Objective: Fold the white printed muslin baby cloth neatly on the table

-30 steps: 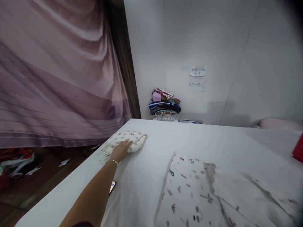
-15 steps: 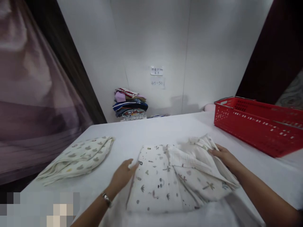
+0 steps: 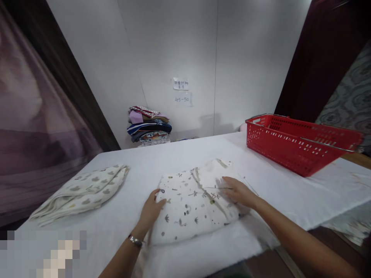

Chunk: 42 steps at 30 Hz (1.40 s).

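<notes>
A white cloth (image 3: 185, 204) printed with small palm trees and dots lies folded on the white-covered table in front of me. My left hand (image 3: 152, 208) rests at its left edge, thumb and fingers apart, with a metal bracelet on the wrist. On the cloth's right part lies my right hand (image 3: 239, 192), palm down with its fingers stretched out and slightly blurred. Further left is a second folded cloth (image 3: 84, 191), cream with a grey-brown print, touched by neither hand.
At the right back of the table (image 3: 145, 158) stands a red plastic basket (image 3: 281, 144) with metal handles. A stack of folded fabrics (image 3: 149, 125) is by the back wall, below two paper signs (image 3: 182, 90). A pinkish curtain (image 3: 37, 135) hangs at the left.
The cloth's right part, raised and crumpled in my right hand before, now lies folded over flatter. My right hand has moved left onto it. The view has turned slightly right.
</notes>
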### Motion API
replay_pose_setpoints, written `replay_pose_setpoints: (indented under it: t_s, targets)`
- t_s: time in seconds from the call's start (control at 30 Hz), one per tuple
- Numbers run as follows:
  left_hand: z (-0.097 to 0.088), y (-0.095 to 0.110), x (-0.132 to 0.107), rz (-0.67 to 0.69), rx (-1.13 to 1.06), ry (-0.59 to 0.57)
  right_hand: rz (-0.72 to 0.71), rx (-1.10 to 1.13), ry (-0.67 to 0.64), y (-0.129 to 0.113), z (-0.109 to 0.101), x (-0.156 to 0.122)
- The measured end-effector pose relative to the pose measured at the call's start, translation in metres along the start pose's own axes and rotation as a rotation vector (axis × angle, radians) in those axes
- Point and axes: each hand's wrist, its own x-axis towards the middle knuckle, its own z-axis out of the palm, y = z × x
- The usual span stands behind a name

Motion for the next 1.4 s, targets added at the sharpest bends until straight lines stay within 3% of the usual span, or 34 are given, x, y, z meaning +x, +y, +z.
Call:
replay_pose_setpoints:
  t_s: [0.17,0.27,0.37,0.47,0.53,0.6,0.87,1.13,1.27,1.4]
  targets:
    - [-0.041,0.002,-0.012,0.061,-0.028,0.205,-0.01,-0.075,-0.08,-0.009,0.024,-0.003]
    - [-0.053,-0.02,-0.017,-0.02,0.049,0.182,-0.005,-0.006,-0.064,-0.006,0.029,0.005]
    - [-0.048,-0.045,-0.021,-0.11,0.121,0.064,0.102,0.167,0.014,0.004,0.019,0.021]
    - [-0.038,-0.059,-0.024,-0.124,0.171,0.027,0.394,0.475,0.208,0.026,0.0,0.036]
    - [-0.034,-0.062,-0.025,-0.12,0.211,0.02,0.52,0.542,0.234,0.041,-0.009,0.037]
    - [-0.033,-0.062,-0.026,-0.12,0.248,0.017,0.552,0.512,0.203,0.051,-0.012,0.032]
    - [-0.041,-0.05,-0.029,-0.164,0.304,0.069,0.328,-0.118,0.031,0.055,0.0,0.005]
    - [-0.035,-0.033,-0.006,-0.171,0.341,0.01,0.333,-0.321,-0.014,0.039,0.001,0.033]
    - [-0.029,-0.034,0.0,-0.069,0.373,0.122,0.3,-0.339,0.064,0.035,0.006,0.047]
    - [-0.03,-0.038,-0.005,0.092,0.322,0.275,0.06,-0.297,0.215,0.032,0.011,0.042]
